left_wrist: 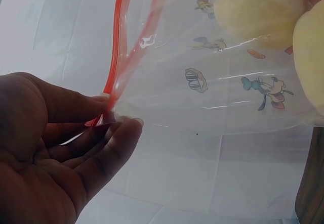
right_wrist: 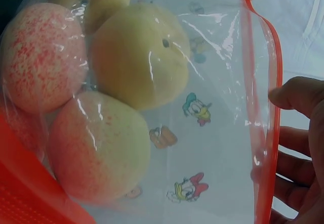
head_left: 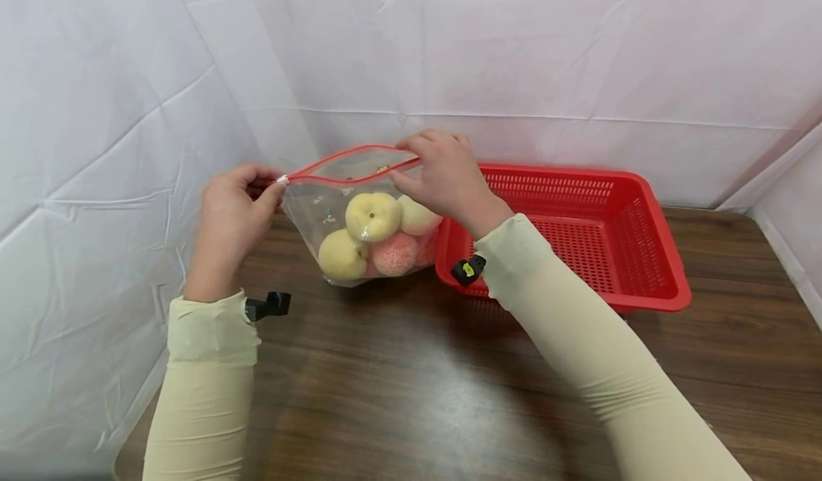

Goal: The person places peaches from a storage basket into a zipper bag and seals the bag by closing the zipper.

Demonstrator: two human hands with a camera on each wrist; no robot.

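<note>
A clear zip bag (head_left: pixel 319 212) with a red zip rim and cartoon prints stands on the table, its mouth partly apart. Inside lie several peaches: a yellow peach (head_left: pixel 372 217) on top, others pale or speckled pink, like the speckled peach (right_wrist: pixel 44 57) in the right wrist view. My left hand (head_left: pixel 232 213) pinches the bag's left top corner, beside the white slider (left_wrist: pixel 123 110). The right hand (head_left: pixel 443 174) grips the rim towards its right end, thumb (right_wrist: pixel 296 96) on the near side and fingers behind. The bag's right end is partly hidden by that hand.
A red plastic basket (head_left: pixel 668 267) with slotted sides stands right of the bag, under my right forearm, and touches or nearly touches it. The wooden table (head_left: pixel 385 395) reaches towards me. White cloth walls (head_left: pixel 514 53) close off the back and sides.
</note>
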